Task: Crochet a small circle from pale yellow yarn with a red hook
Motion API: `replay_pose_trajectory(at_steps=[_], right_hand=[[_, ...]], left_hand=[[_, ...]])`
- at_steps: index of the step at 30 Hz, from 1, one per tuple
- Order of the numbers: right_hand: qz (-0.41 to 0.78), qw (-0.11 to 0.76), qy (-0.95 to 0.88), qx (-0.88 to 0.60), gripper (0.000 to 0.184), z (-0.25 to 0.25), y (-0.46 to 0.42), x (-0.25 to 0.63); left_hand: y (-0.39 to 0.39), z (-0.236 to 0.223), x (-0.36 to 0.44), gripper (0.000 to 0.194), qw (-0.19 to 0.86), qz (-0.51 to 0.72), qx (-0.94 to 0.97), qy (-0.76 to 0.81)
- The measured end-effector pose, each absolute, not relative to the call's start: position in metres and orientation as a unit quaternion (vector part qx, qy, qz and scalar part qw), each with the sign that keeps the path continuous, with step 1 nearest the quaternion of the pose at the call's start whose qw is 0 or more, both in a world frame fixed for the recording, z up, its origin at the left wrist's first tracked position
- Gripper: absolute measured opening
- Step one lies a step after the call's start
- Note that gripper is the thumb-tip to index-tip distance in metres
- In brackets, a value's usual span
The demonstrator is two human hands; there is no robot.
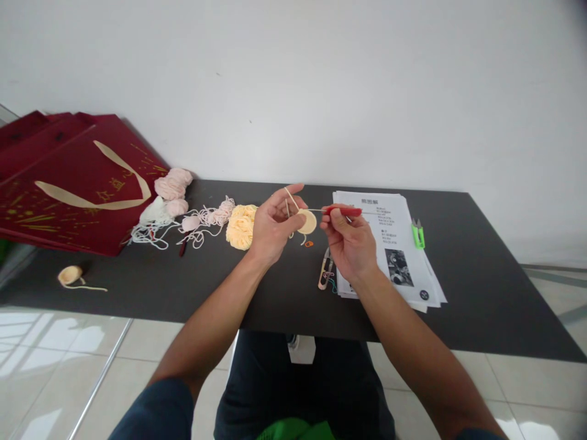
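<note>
My left hand [274, 226] pinches a small round cream crochet piece [307, 222] between thumb and fingers. A strand of pale yarn [290, 197] runs over its raised index finger. My right hand [351, 243] grips the red handle of a crochet hook [343, 211]. The hook's thin metal shaft points left and reaches the top edge of the crochet piece; its tip is too small to make out. A yellow yarn ball [241, 227] lies just left of my left hand. Below the crochet piece, an orange stitch marker [309, 244] rests on the dark table.
Printed sheets [380, 244] lie under and beyond my right hand, with green thread snips [417, 234] on their right edge. Other snips [326, 270] lie left of them. Pink yarn [173, 184], white yarn [156, 212], a cream crocheted cup [70, 275] and dark red bags [77, 183] occupy the left.
</note>
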State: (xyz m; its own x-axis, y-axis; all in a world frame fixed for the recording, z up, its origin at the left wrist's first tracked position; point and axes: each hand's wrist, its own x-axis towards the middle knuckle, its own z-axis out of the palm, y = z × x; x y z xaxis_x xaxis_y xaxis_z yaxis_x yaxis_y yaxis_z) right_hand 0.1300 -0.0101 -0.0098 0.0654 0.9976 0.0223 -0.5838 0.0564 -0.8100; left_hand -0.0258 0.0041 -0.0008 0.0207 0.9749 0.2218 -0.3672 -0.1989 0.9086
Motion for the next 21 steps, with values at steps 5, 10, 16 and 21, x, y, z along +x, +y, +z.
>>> replay_pose_trajectory(at_steps=[5, 10, 16, 21], right_hand=[[0.607, 0.650, -0.323, -0.325, 0.017, -0.0099, -0.0121, 0.1277], [0.604, 0.655, -0.323, -0.319, 0.014, -0.0100, -0.0130, 0.1269], [0.598, 0.657, -0.329, -0.319, 0.014, -0.0120, -0.0135, 0.1263], [0.597, 0.661, -0.321, -0.321, 0.014, -0.0139, -0.0148, 0.1248]], left_hand=[[0.0037, -0.0015, -0.0256, 0.053, 0.525, 0.628, 0.467, 0.335], [0.0039, -0.0001, -0.0259, 0.050, 0.542, 0.628, 0.443, 0.340], [0.0041, 0.0020, -0.0242, 0.047, 0.575, 0.631, 0.396, 0.338], [0.0028, 0.0005, -0.0230, 0.047, 0.570, 0.635, 0.394, 0.342]])
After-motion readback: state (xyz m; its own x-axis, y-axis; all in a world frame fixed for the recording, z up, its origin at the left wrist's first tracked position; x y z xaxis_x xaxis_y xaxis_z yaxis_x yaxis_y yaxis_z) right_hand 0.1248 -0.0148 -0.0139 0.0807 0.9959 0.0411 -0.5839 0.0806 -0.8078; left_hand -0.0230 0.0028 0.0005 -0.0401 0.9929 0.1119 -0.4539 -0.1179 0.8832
